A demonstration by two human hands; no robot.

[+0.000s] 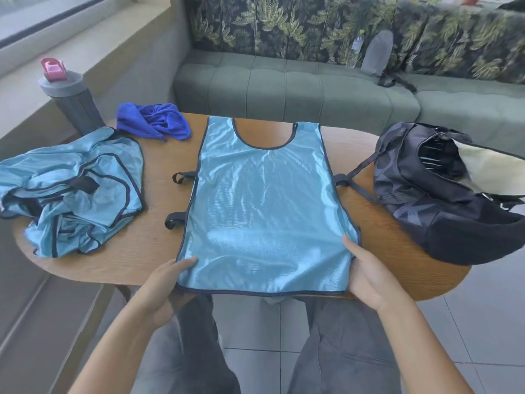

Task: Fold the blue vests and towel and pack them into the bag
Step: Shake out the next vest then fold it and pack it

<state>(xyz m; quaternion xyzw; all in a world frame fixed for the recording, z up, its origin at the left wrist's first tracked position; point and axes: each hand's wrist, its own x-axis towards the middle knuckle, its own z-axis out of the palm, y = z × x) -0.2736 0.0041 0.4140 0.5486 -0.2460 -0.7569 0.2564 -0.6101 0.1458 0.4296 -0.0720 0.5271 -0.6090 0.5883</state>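
**One vest flat, both my hands at its hem**

Behind everything runs the green sofa [298,86], with a grey pouch [376,54] leaning on its leafy backrest. In front of me is the wooden table [159,251], which carries the rest.

The flat vest [264,206] lies spread in the middle, neck hole away from me, hem hanging a little over the near edge, black side straps poking out left and right. To my right sits the dark bag [434,200], lying open with its pale lining showing. To my left is a crumpled pile of vests [76,191], unfolded. Beyond that pile lies the towel [154,120], bunched up, deep blue. A grey bottle [72,98] with a pink cap stands at the far left corner.

My left hand [167,282] grasps the vest's near left corner, thumb on top of the cloth, fingers hidden under it. My right hand [366,274] grasps the near right corner the same way, thumb lying along the edge.
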